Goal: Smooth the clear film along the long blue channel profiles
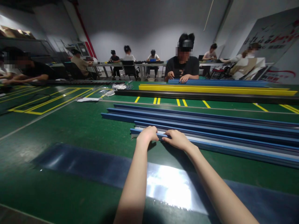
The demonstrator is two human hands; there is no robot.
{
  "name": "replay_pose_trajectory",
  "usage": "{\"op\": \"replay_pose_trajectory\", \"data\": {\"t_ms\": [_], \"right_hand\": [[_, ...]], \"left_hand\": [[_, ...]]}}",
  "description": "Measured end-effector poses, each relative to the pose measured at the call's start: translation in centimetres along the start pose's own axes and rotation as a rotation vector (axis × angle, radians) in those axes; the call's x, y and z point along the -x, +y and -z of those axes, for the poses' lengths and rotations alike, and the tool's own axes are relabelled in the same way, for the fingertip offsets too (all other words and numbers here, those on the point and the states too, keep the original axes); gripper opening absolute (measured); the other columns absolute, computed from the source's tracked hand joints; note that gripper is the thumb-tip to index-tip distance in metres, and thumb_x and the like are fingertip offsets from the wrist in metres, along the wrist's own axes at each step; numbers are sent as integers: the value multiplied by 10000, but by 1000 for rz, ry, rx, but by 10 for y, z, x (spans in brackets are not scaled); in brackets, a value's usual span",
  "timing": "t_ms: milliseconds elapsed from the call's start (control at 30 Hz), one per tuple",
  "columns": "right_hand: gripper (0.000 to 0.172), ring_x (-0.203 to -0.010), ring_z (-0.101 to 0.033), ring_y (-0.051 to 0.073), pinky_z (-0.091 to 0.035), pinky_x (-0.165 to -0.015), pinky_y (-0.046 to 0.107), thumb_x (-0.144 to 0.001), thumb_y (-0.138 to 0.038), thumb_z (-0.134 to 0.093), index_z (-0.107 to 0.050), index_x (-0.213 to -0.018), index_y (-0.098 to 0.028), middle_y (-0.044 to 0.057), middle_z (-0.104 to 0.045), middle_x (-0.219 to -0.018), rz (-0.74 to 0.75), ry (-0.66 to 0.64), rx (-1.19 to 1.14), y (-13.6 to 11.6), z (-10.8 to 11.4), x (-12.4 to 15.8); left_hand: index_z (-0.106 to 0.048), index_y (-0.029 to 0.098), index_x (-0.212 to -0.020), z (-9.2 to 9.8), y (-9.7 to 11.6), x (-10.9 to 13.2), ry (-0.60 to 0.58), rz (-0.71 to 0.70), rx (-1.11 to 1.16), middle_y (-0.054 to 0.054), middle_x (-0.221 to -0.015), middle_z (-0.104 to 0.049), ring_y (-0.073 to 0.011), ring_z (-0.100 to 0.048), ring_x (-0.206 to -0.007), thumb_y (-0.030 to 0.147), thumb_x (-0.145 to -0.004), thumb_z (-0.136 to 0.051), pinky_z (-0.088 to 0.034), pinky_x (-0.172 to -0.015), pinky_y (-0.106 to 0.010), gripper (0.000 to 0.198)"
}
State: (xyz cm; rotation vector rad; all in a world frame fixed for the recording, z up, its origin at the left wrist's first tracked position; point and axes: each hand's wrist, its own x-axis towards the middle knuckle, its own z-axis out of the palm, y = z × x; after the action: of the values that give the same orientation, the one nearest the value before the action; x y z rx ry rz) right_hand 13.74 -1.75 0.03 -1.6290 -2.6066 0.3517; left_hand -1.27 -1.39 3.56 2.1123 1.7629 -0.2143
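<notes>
My left hand (147,134) and my right hand (177,139) both rest, fingers curled, on the near end of a long blue rail with a pale strip (233,148). The hands sit close together, almost touching, near the rail's left end. More blue rails (210,119) lie side by side just beyond it, running off to the right. A shiny dark plastic sheet (98,168) lies flat on the green surface under my forearms.
Across the green surface (70,124) lie yellow (210,90) and black long rails (187,95). A person sits opposite with hands on another blue rail (221,82). Other people sit at the left and at tables further back. Yellow lines mark the surface.
</notes>
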Motion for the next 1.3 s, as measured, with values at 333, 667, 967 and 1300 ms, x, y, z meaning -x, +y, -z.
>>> {"op": "replay_pose_trajectory", "data": {"t_ms": [333, 667, 967, 1300], "right_hand": [[352, -817, -581, 183, -315, -592, 240, -822, -461, -373, -621, -831, -211, 46, -654, -877, -64, 29, -38, 37, 4, 31], [355, -821, -585, 189, -318, -598, 241, -809, -477, -393, -639, -868, -228, 34, -667, -896, -95, 49, -27, 70, 9, 54], [385, -893, -572, 200, -350, -658, 248, -828, -467, -368, -633, -949, -217, 44, -651, -981, -123, 142, 21, 122, 8, 96], [356, -840, -585, 195, -347, -648, 252, -829, -434, -361, -651, -861, -229, 32, -669, -884, -283, 162, 43, 168, 14, 135]], "left_hand": [[-649, 193, -899, -16, 34, -12, 67, -191, -26, -71, -909, -672, -189, -613, -865, 345, -656, -630, -451, -695, -218, 287], [-619, 149, -950, -38, 75, -16, 196, -298, -98, -128, -1010, -613, -252, -570, -963, 425, -758, -535, -439, -798, -296, 347], [-611, 166, -958, -50, 119, -27, 232, -424, -161, -93, -973, -623, -241, -582, -926, 435, -763, -547, -454, -764, -301, 338], [-607, 186, -888, -71, 154, -27, 408, -523, -166, -54, -911, -628, -188, -585, -881, 403, -825, -481, -447, -756, -283, 258]]}}
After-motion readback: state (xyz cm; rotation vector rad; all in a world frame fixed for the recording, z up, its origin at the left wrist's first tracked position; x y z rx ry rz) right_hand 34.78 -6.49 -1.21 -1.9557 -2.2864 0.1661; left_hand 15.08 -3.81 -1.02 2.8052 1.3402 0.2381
